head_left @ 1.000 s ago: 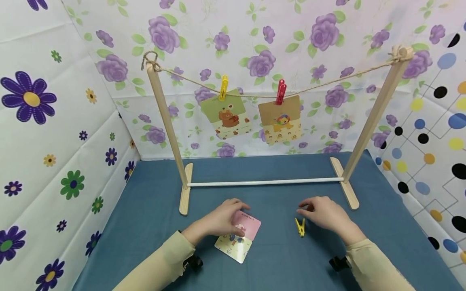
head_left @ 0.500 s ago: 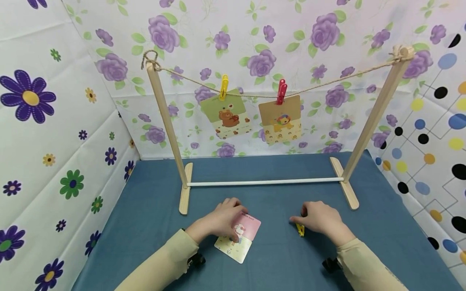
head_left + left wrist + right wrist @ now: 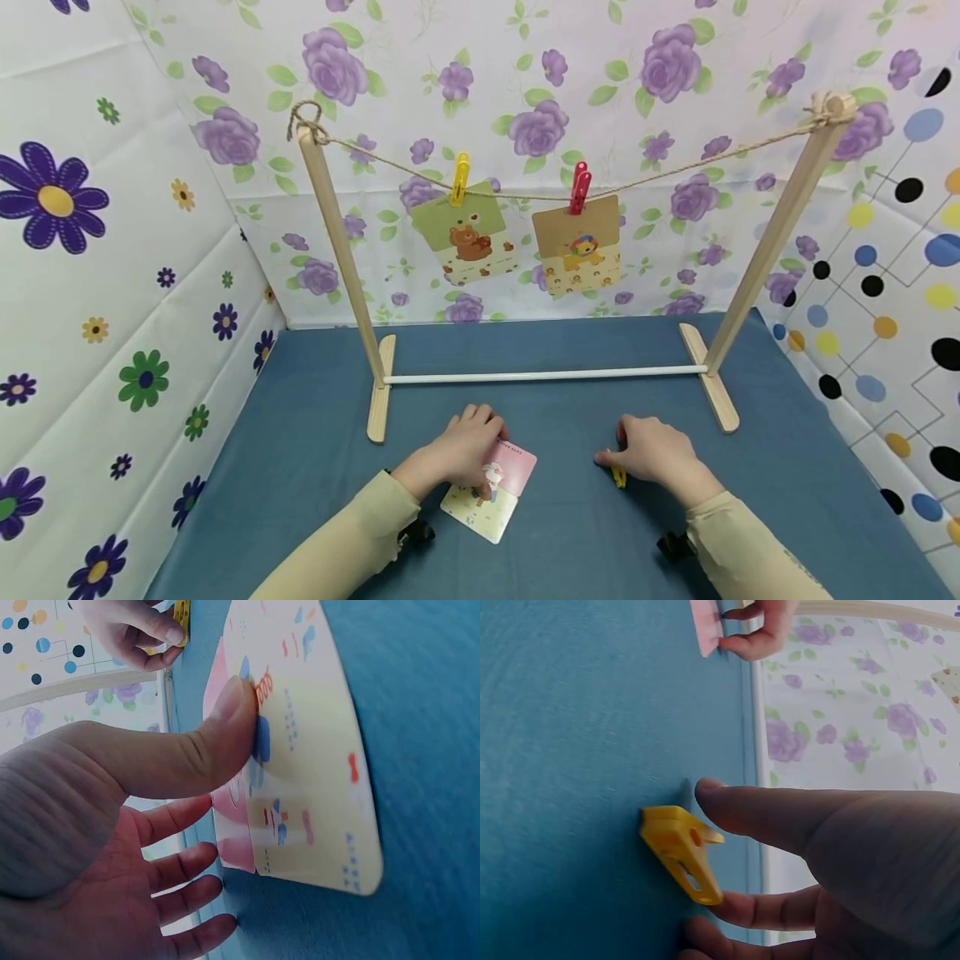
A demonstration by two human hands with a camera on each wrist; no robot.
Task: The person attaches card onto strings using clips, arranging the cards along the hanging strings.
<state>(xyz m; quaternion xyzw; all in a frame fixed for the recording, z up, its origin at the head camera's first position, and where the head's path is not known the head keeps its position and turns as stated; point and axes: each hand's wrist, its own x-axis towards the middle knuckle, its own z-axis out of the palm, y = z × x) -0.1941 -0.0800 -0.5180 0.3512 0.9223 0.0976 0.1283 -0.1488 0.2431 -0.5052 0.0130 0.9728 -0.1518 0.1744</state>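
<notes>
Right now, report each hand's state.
Left hand: open, touching the pink-and-cream card.
Right hand: open around the lower yellow clothespin, not pinching it.

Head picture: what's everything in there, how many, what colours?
Tabletop: one, blue, underneath
Pink card: one, pink and cream, on tabletop
Loose clothespin: one, yellow, on tabletop
Posts with feet: two, tan, both sides
Rod: one, white, between posts
Rope: one, brown, between posts
Hanging cards: two, green-cream, brown-cream, below rope
Hanging clothespins: two, yellow and red, on rope
Backdrops: three, patterned white, around
Wrist gadgets: two, black, at wrists
Left hand: one, beige-sleeved, on pink card
Right hand: one, beige-sleeved, at loose clothespin
</notes>
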